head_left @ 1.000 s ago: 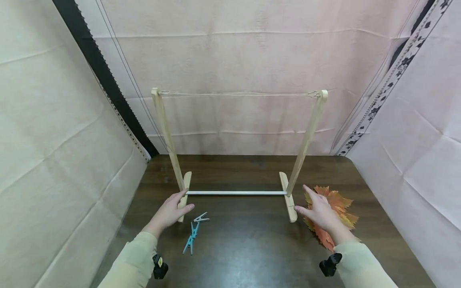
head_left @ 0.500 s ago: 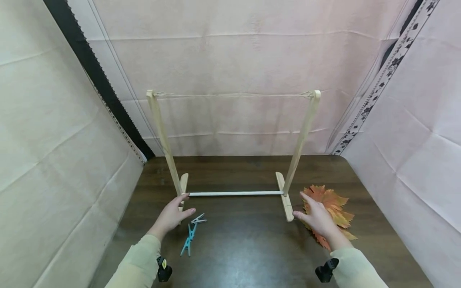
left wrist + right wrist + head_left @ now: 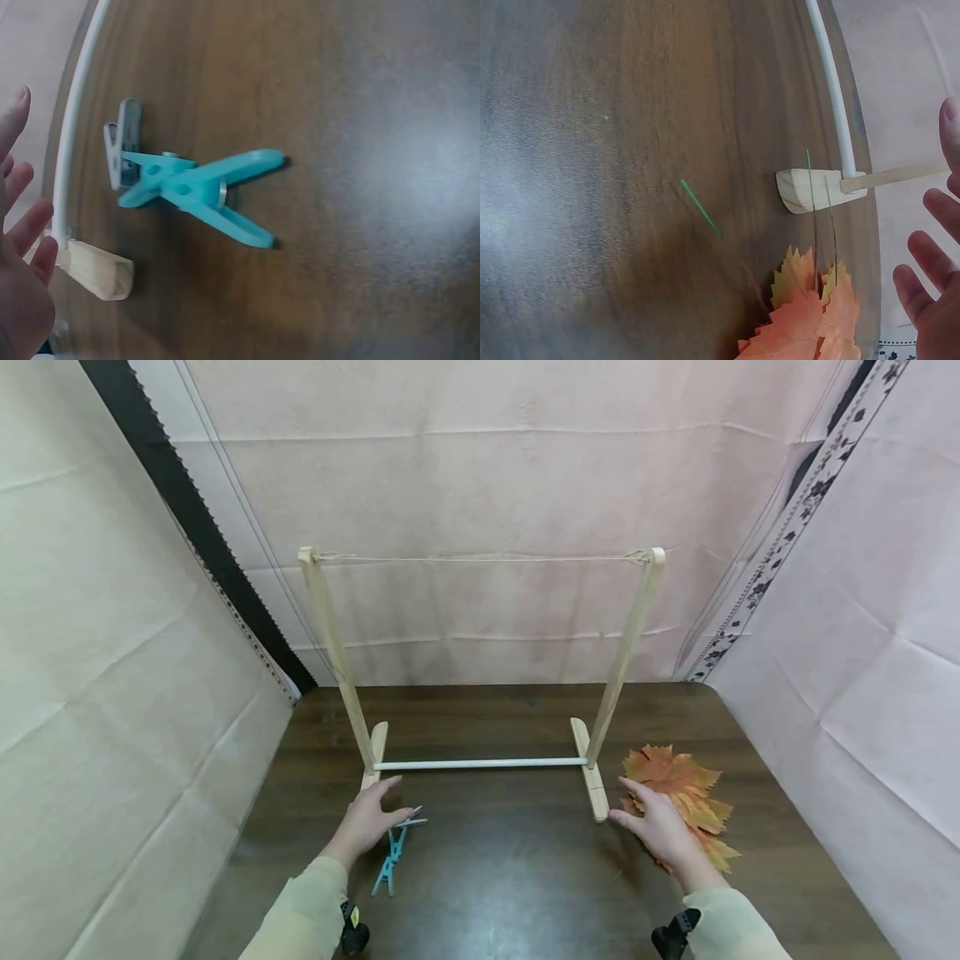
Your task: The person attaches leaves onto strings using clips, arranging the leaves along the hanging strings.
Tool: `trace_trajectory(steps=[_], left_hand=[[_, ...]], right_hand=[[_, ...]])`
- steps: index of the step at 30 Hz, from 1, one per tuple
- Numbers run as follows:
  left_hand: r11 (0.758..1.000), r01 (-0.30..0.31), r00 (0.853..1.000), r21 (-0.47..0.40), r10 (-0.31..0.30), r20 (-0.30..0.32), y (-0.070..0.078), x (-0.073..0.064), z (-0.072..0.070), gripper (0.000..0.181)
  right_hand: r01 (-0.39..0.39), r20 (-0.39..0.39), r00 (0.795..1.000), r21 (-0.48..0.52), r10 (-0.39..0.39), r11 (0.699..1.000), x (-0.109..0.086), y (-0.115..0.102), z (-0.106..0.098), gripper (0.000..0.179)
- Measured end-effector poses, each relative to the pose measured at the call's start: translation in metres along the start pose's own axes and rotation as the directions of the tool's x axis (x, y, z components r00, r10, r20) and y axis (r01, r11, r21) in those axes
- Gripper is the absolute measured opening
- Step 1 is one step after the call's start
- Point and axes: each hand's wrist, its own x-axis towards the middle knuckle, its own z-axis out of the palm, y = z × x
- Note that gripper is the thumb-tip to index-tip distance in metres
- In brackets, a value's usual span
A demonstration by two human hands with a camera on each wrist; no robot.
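Note:
In the head view my left hand (image 3: 363, 823) is held over the table by the rack's left foot, fingers extended and holding nothing. Close to its thumb lie a teal clothespin (image 3: 387, 867) and a paler, greyish clothespin (image 3: 129, 139), which touch each other in the left wrist view. My right hand (image 3: 660, 833), also holding nothing, hovers above a pile of orange and yellow artificial maple leaves (image 3: 672, 777) and hides part of it. Thin green-tipped stems (image 3: 699, 206) stick out from the leaves in the right wrist view.
A wooden rack stands behind the hands, with a left post (image 3: 335, 647), a right post (image 3: 624, 656), a string (image 3: 480, 559) stretched between their tops and a white rod (image 3: 480, 764) below. Its feet rest on the dark wooden table (image 3: 495, 860). Pale cloth (image 3: 480, 485) hangs around.
My left hand has left the rack's foot and come down and right, towards the clothespins. The right hand has shifted slightly. The whole head view has drifted a little to the right.

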Motion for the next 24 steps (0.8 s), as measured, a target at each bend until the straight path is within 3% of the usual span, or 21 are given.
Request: trace_trajectory(steps=[6, 12, 16, 24], left_hand=[[0.994, -0.021, 0.999, 0.108, 0.026, -0.044, -0.012, -0.002, 0.008, 0.064], [0.985, -0.046, 0.998, 0.166, 0.053, -0.042, -0.017, -0.001, 0.020, 0.065], [0.980, -0.054, 0.996, 0.190, 0.066, -0.056, -0.017, -0.001, 0.025, 0.064], [0.981, -0.037, 0.998, 0.191, 0.045, -0.036, -0.012, 0.001, 0.034, 0.064]], right_hand=[[0.049, -0.019, 0.999, 0.066, -0.048, 0.997, -0.003, 0.005, 0.004, 0.058], [-0.008, -0.005, 1.000, 0.020, 0.008, 1.000, -0.009, 0.012, 0.003, 0.062], [-0.039, -0.002, 0.999, -0.013, 0.039, 0.999, -0.014, 0.018, 0.006, 0.055], [-0.117, 0.002, 0.993, -0.020, 0.117, 0.993, -0.026, 0.032, 0.016, 0.046]])
